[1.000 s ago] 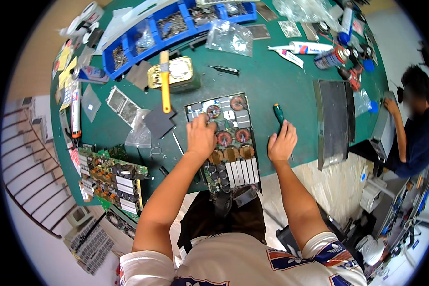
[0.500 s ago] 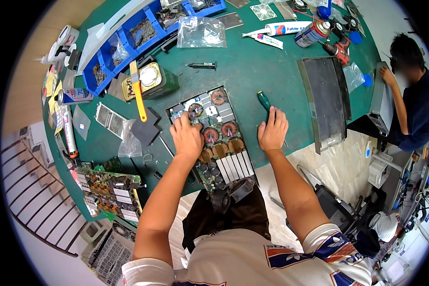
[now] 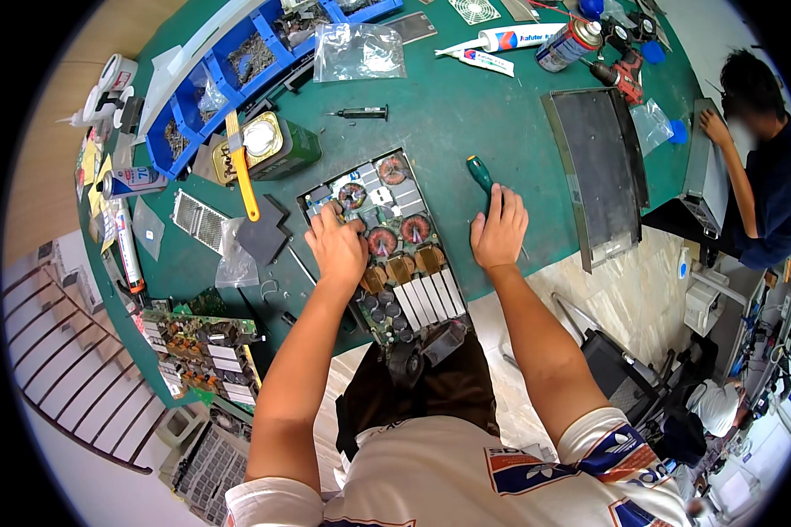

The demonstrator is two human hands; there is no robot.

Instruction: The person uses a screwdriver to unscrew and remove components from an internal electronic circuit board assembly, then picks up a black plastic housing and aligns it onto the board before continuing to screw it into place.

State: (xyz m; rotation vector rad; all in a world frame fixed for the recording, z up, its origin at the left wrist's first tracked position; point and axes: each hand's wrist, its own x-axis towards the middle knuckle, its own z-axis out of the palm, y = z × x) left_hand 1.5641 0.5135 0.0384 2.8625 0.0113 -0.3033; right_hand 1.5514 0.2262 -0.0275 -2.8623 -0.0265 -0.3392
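A circuit board unit [image 3: 394,206] in a dark metal tray lies in front of me, its near end at the table edge. It carries copper-wound ring coils [image 3: 381,241], white strip-like parts [image 3: 426,300] and black capacitors [image 3: 387,309]. My left hand [image 3: 338,246] rests on its left side, fingers bent down against the board; the fingertips are partly hidden among the parts. To the right of the board, a green-handled screwdriver [image 3: 478,172] lies on the table. My right hand [image 3: 501,228] lies over its lower part, fingers stretched out and not wrapped round it.
At back left are blue bins [image 3: 253,61] of small parts and a metal can [image 3: 281,151] with a yellow-handled brush [image 3: 244,180] across it. A syringe [image 3: 360,113] lies beyond the board. On the right stand a dark metal cover [image 3: 589,171], a drill [image 3: 626,77] and a co-worker [image 3: 769,167].
The whole view has shifted slightly, so the table things sit a little higher and further left. Both hands keep nearly the same places on the board and by the screwdriver.
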